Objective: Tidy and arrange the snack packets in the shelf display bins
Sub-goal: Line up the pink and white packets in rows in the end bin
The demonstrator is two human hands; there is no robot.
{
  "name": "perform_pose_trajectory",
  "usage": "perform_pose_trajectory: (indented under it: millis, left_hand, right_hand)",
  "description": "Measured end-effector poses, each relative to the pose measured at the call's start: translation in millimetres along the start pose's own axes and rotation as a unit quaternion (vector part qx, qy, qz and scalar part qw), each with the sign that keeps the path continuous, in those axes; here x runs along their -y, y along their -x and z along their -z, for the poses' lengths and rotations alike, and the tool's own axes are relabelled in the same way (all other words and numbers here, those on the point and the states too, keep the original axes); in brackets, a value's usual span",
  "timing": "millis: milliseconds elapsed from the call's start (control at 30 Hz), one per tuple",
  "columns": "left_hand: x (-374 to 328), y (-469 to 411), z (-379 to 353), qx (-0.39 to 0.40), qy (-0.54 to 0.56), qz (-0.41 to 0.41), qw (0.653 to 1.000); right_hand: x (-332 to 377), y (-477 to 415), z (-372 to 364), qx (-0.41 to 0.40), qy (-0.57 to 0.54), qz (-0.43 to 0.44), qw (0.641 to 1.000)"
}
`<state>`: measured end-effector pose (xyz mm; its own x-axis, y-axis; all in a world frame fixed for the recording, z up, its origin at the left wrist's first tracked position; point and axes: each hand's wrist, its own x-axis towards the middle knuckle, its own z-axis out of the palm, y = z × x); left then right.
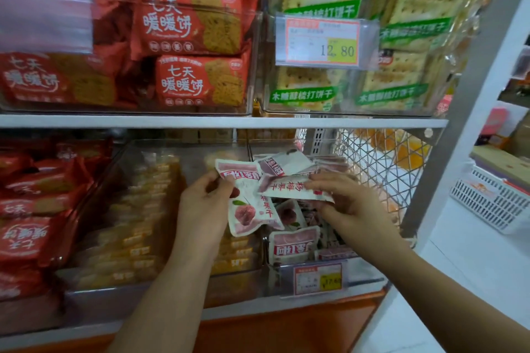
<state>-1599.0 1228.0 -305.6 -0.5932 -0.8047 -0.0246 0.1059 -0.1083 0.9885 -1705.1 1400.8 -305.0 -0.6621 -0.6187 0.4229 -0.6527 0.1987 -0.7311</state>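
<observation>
Two hands work over the lower-right clear plastic display bin (329,281), and each grips its own packet. Proceeding left to right: the neighbouring clear bin of yellow-labelled packets (134,226) appears orderly and likely needs no attention.

The left hand (205,203) is closed in a pinch on the upper left corner of a white-and-pink dried-fruit snack packet (249,209), which hangs above the bin's left edge with its printed fruit facing outward. The right hand (341,198) is clamped, fingers above and thumb beneath, on a second white-and-pink packet with red lettering (289,188), held roughly level. The two packets overlap at the centre.

Beneath them, loose packets of the same kind (295,241) lie at mixed angles inside the bin, behind the red-and-yellow price tag (318,278) on its front wall.

Recommended procedure, as a judgement: separate the overlapping packets first. Turn each so its face points forward and its top edge sits uppermost. Insert them in a row from the back of the bin, and keep them behind the front wall. These foil pouches probably slide easily, so release each one only after it rests against its neighbours.
</observation>
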Motion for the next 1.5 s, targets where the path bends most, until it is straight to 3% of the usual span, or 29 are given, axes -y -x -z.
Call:
perform_pose_trajectory:
  millis: [100, 267, 367, 500, 600, 667, 767, 933, 1067, 1167, 1300, 1400, 1500]
  left_hand:
    - [0.8, 1.0, 0.4, -0.002, -0.012, -0.005, 1.000]
    - [-1.2, 3.8, 0.8, 0.009, -0.055, -0.041, 0.998]
    - [-4.0, 4.2, 2.1, 0.010, -0.062, -0.050, 0.997]
    - [-8.9, 2.0, 6.9, 0.009, -0.057, -0.044, 0.997]
    - [-12.8, 1.9, 9.6, 0.028, -0.052, -0.031, 0.998]
    - [-14.8, 4.2, 9.8, 0.095, -0.036, -0.007, 0.995]
    - [-14.9, 10.4, 8.0, 0.193, -0.043, 0.017, 0.980]
    - [-15.8, 15.1, 6.1, 0.252, -0.031, 0.028, 0.967]
    - [-18.6, 18.6, 8.0, 0.318, -0.068, -0.032, 0.945]
    - [-18.9, 16.7, 8.8, 0.278, -0.094, -0.058, 0.954]
    - [-19.1, 4.3, 18.0, 0.137, -0.026, -0.057, 0.989]
    - [-18.9, -6.6, 27.2, 0.018, 0.001, -0.080, 0.997]
    - [-17.5, -11.1, 29.7, -0.009, 0.011, -0.084, 0.996]
  right_hand:
    - [3.3, 2.2, -0.8, -0.014, -0.086, -0.039, 0.995]
    - [4.5, -0.9, -6.9, -0.134, -0.127, -0.101, 0.977]
    - [3.9, -2.5, -8.9, -0.163, -0.178, -0.114, 0.964]
    - [10.3, -1.4, -1.6, -0.155, -0.277, -0.105, 0.943]
    - [18.5, -1.0, 6.8, -0.069, -0.319, -0.110, 0.939]
    - [24.9, -5.4, 10.2, 0.021, -0.292, -0.119, 0.949]
    - [34.7, -15.2, 11.4, 0.109, -0.150, -0.086, 0.979]
    - [45.1, -24.3, 11.6, 0.133, 0.014, -0.002, 0.991]
    - [49.3, -29.3, 2.1, 0.117, 0.023, 0.047, 0.992]
    - [46.3, -34.8, -4.8, 0.105, 0.024, 0.075, 0.991]
    - [27.6, -43.9, 2.1, 0.054, -0.074, -0.032, 0.995]
    - [5.0, -47.4, 7.2, 0.120, 0.069, -0.064, 0.988]
    - [-11.2, -53.1, -6.4, 0.190, 0.168, -0.066, 0.965]
